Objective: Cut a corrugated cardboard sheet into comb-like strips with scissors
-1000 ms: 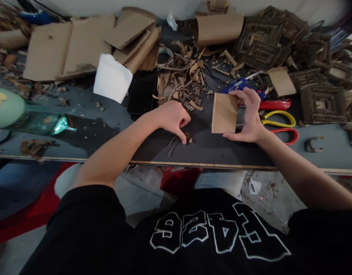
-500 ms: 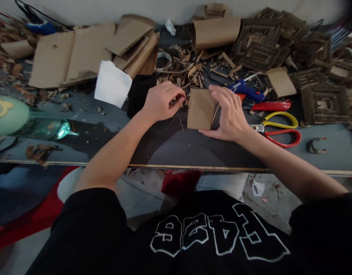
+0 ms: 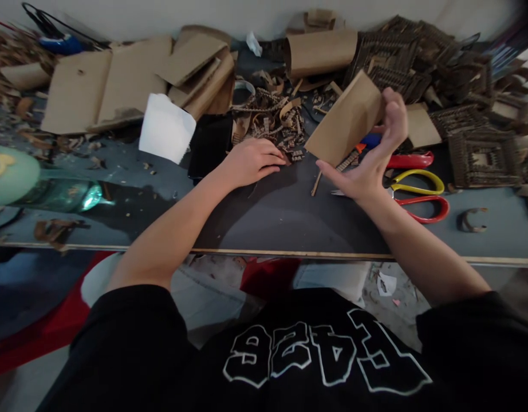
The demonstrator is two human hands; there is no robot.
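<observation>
My right hand (image 3: 375,151) grips a square piece of cardboard (image 3: 347,117) by its edges, between thumb and fingers, tilted above the table. A thin strip (image 3: 316,184) stands out below it. My left hand (image 3: 257,163) rests low over the table, fingers together at the near edge of a heap of cut corrugated strips (image 3: 285,114). What its fingertips hold is too small to make out. Scissors with yellow and red handles (image 3: 421,197) lie under my right wrist. Behind that hand, the blue glue gun (image 3: 370,140) is mostly hidden.
A black phone-like slab (image 3: 210,143) and white paper (image 3: 167,129) lie left of my left hand. Cardboard sheets (image 3: 130,80) and a curled cardboard piece (image 3: 322,51) line the back. Corrugated square frames (image 3: 483,154) pile up right. A green bottle (image 3: 66,191) lies left.
My right hand has lifted and tilted the cardboard piece, moving it right and away from me. My left hand has lowered toward the table, turning palm down by the strips.
</observation>
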